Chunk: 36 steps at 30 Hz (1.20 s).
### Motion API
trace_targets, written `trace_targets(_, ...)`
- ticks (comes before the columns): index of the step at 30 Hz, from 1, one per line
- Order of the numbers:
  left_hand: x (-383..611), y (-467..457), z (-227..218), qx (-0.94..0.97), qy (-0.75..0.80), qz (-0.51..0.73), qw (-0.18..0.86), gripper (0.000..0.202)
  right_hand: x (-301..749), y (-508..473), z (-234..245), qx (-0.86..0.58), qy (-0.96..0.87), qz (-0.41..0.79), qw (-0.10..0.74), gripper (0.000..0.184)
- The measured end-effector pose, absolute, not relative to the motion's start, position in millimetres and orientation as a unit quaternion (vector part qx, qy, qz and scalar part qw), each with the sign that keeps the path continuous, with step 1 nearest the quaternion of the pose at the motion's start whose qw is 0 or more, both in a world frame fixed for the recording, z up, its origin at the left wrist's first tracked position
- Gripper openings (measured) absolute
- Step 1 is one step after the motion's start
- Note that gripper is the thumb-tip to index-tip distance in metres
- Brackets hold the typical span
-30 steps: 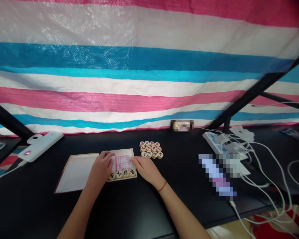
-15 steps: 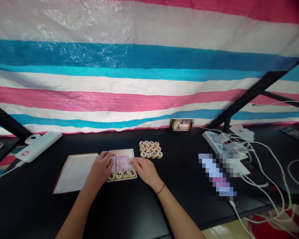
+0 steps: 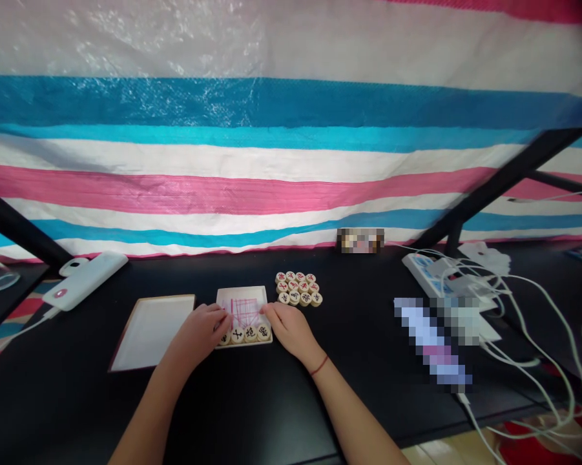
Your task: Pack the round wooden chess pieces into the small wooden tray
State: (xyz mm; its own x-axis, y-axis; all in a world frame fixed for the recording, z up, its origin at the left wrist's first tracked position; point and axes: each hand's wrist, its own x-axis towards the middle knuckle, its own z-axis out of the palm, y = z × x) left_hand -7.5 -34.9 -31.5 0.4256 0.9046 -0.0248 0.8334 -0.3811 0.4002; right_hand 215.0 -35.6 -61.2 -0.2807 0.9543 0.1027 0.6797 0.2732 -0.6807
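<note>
A small white box (image 3: 242, 290) lies open on the black table. Along its near side stands a row of xiangqi pieces (image 3: 250, 334) with black characters. Over the rest of the box is a thin folded board sheet (image 3: 245, 312) with pink grid lines. My left hand (image 3: 204, 328) is at the sheet's left edge, its fingers closed on it and covering part of the nearest left piece. At the right edge, my right hand (image 3: 288, 326) pinches the sheet between thumb and fingers. Stacked xiangqi pieces (image 3: 299, 289), red and black, sit beyond my right hand.
The white box lid (image 3: 150, 332) lies left of my left arm. A white power bank (image 3: 86, 281) is at the far left. On the right are a blurred phone (image 3: 431, 342), a power strip (image 3: 424, 274) and tangled white cables (image 3: 557, 323). A striped sheet (image 3: 271, 155) hangs behind.
The whole view has shifted slightly, so things appear a little further right. My left fingers have drawn in a bit lower over the sheet's left edge; my right hand stays at its right edge.
</note>
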Motion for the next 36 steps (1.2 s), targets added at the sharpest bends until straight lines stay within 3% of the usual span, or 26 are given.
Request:
trace_targets(10, -10, -40, -33, 0.821, 0.521, 0.099, 0.212, 0.040, 213, -36, -55, -0.538, -0.774, 0.231, 0.241, 0.043)
trace_targets(14, -4, -46, -35, 0.825, 0.524, 0.093, 0.187, 0.030, 211, -44, -51, -0.533, -0.776, 0.220, 0.256, 0.032)
trace_targets(19, 0, -52, -41, 0.819, 0.550, 0.069, 0.151, 0.035, 206, -55, -46, -0.479, -0.819, 0.138, 0.285, 0.052)
trace_targets(29, -4, -53, -32, 0.802, 0.588, 0.024, 0.101, 0.034, 212, -54, -55, -0.455, -0.840, 0.200, 0.218, 0.067)
trace_targets(36, -8, -56, -34, 0.825, 0.560, 0.022, 0.073, 0.016, 210, -53, -54, -0.464, -0.835, 0.210, 0.207, 0.059)
